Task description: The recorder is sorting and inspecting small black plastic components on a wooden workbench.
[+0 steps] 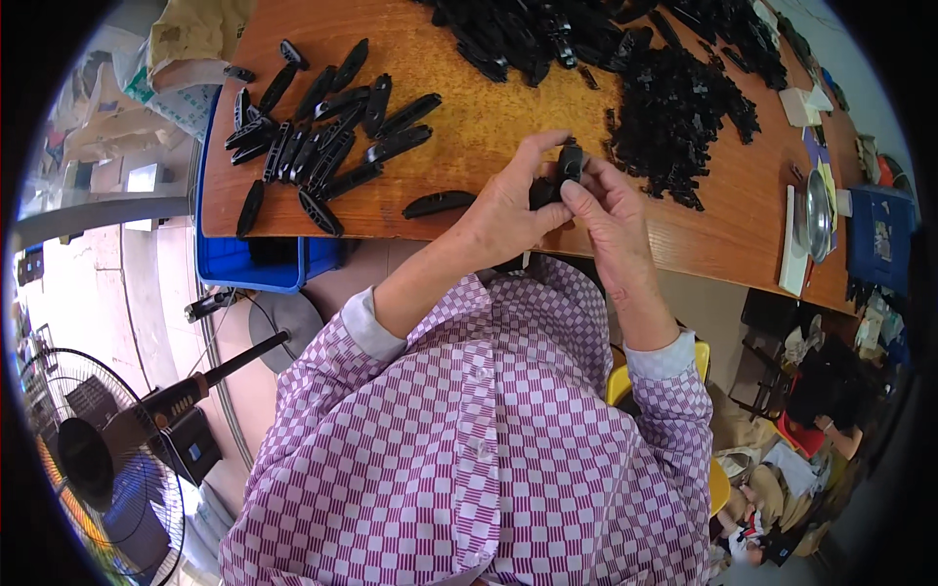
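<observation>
Fingers [547, 146] of the left hand [508, 210] are being curled around a small black plastic part [570, 161], which is being pinched from the other side by the fingers [586, 190] of the right hand [611, 220]; both hands are being held together just above the near edge of the wooden tabletop [489, 117]. Nearest the camera, a purple-and-white checked shirt [469, 439] is being worn, with its cuffs being shown at both wrists. Just left of the hands, a single long black oval piece [438, 203] is lying on the tabletop. Farther left, a loose group of similar oval pieces [313, 137] is being kept (some overlapping, some apart). Right of the hands, a dense heap of small black parts [674, 117] is being stored, and another pile [528, 34] is lying along the far edge. A blue crate [256, 264] is being seen below the tabletop's left end, and a floor fan [88, 459] is standing at lower left. A metal bowl [816, 215] is resting near the tabletop's right end.
</observation>
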The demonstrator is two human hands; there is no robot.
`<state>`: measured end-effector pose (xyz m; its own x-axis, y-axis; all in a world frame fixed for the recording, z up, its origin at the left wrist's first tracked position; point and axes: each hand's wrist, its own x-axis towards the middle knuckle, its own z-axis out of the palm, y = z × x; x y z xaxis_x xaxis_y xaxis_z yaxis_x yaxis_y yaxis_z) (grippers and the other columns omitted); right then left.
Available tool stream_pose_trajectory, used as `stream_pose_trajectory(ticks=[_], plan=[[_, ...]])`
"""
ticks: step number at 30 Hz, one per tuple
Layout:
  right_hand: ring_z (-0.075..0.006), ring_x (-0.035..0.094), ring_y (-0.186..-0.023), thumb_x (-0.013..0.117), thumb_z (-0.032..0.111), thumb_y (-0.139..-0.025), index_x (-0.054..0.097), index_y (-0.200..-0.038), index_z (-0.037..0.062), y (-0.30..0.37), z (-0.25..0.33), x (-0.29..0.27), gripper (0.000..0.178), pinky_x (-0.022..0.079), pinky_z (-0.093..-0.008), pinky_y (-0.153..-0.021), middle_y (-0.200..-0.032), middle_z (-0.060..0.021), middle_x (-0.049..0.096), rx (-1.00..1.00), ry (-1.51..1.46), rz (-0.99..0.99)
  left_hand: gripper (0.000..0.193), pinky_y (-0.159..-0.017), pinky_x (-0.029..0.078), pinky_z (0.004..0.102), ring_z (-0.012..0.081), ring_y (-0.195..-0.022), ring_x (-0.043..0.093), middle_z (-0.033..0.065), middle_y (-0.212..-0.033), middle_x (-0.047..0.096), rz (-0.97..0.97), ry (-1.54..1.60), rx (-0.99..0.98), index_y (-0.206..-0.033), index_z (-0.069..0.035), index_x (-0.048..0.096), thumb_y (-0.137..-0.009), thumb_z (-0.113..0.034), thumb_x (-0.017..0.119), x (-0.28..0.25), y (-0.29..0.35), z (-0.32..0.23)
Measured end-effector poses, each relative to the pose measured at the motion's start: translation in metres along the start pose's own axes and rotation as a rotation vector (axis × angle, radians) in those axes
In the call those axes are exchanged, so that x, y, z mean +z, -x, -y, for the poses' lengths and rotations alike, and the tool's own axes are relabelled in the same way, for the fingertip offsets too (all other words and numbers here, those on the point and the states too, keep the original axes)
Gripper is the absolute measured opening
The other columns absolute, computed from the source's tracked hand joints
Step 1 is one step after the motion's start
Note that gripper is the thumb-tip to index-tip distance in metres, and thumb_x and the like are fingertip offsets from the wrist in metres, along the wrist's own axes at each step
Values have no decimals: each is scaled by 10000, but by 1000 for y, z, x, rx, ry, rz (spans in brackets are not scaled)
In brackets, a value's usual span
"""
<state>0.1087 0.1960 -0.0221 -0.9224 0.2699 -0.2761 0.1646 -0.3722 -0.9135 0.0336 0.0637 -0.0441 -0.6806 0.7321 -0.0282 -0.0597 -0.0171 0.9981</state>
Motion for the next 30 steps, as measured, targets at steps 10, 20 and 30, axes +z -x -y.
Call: stream_pose_trajectory(ticks=[10, 20, 30], plan=[[-120, 593, -981, 623, 39, -876, 549, -1149, 9, 18, -10, -29, 284, 464, -233, -855, -1062, -78, 647, -29, 8, -132, 610, -636, 502, 243, 116, -806, 578, 83, -1065, 552, 155, 5, 9, -1387, -135, 304, -871, -7, 603, 29, -12, 12], [-233, 565, -886, 683, 27, -777, 619, -983, 33, -20, 24, -74, 217, 439, -337, -792, -966, -76, 593, -566, 1208, -117, 377, -654, 537, 323, 276, -807, 686, 148, -966, 654, -303, -682, 108, -1158, -103, 524, -818, -118, 684, -33, -11, 16], [-220, 497, -823, 693, 204, -789, 618, -906, 81, -133, 33, -65, 186, 368, -356, -693, -855, -28, 528, -817, 1792, -122, 348, -657, 507, 376, 323, -826, 645, 121, -971, 662, -475, -1307, 93, -1181, -127, 536, -867, -248, 625, -167, -37, 5]])
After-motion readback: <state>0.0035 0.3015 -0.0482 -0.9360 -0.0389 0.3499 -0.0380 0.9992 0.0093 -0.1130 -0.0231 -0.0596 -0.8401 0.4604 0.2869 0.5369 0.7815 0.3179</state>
